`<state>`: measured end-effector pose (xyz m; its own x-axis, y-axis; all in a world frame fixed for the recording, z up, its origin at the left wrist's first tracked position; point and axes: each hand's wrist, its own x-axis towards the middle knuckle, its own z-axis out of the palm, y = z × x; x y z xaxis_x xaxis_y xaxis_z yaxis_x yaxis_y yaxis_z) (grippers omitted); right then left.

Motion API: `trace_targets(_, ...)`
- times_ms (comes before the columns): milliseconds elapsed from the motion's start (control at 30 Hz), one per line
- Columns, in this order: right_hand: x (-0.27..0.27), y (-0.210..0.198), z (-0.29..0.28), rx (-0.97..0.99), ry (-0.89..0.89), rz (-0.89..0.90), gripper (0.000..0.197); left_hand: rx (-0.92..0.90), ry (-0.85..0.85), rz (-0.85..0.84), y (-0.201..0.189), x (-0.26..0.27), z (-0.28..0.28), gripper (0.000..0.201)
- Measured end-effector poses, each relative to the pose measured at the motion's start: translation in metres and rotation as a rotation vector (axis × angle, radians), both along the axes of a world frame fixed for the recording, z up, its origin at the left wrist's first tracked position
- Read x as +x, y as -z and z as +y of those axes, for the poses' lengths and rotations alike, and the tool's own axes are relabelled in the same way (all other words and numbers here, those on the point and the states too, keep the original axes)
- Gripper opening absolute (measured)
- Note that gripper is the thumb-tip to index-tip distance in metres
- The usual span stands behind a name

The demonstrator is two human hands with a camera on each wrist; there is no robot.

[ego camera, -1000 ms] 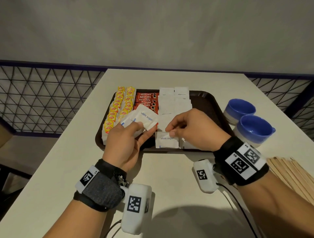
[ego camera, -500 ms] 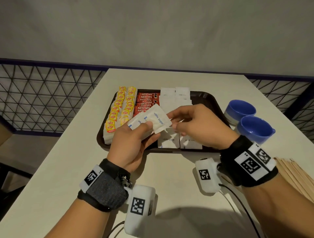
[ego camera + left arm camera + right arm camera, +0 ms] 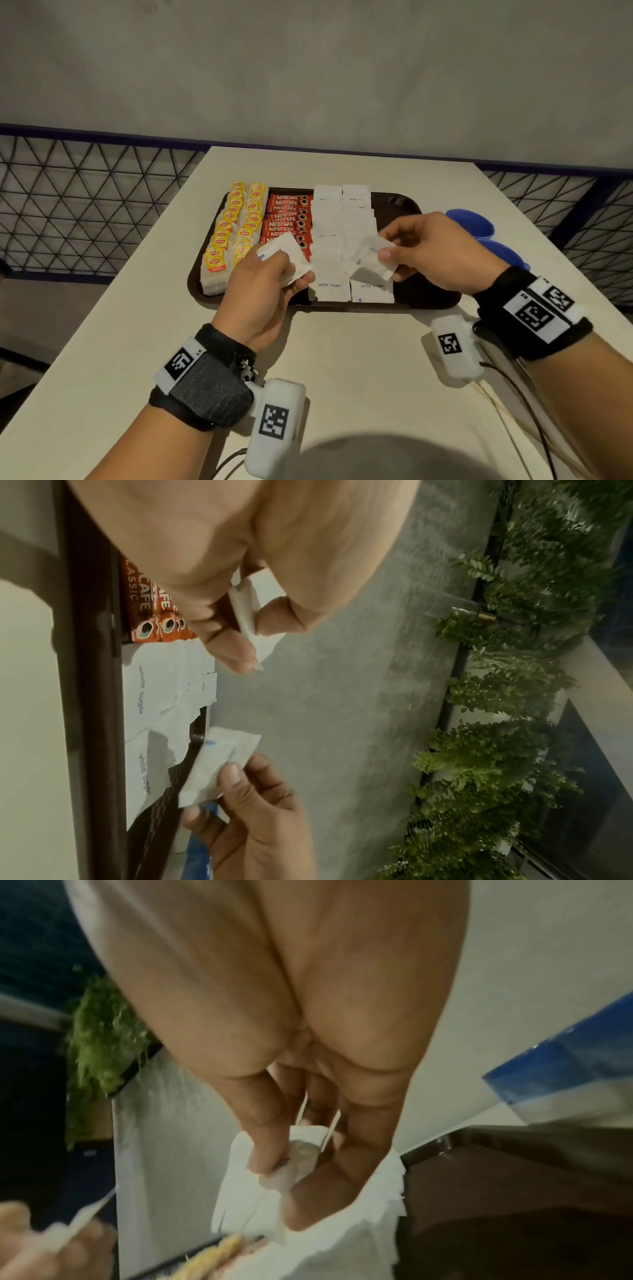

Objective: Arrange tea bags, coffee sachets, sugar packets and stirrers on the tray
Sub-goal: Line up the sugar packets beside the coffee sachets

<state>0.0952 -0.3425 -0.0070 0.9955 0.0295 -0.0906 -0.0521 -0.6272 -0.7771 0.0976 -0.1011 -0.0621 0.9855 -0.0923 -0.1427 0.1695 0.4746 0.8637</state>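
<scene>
While tea bags (image 3: 219, 253) fill it, tray (image 3: 431, 298) holds sugar packets (image 3: 329, 274).

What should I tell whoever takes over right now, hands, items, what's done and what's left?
Left hand holds spare sugar packets; right hand pinches one sugar packet above the tray.
Done: tea bags, coffee sachets and two sugar columns lie in rows on the tray.
Left: lay down the held packets, then add stirrers, which are not visible on the tray.
</scene>
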Motion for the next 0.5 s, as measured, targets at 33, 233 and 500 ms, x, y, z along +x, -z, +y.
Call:
trace_targets(33,0.003,0.003,-0.003,-0.097,-0.030,0.025,0.011,0.014,0.005,-0.005,0.001,0.000,0.000,0.029)
trace_targets(233,0.017,0.014,-0.002,-0.500,-0.215,0.133,0.022,0.089,0.002,-0.065,0.007,0.003,0.002,0.032)
trace_targets(500,0.016,0.012,0.003,-0.523,-0.142,0.046,0.030,0.182,0.017,-0.134,0.013,0.005,0.002,0.017)
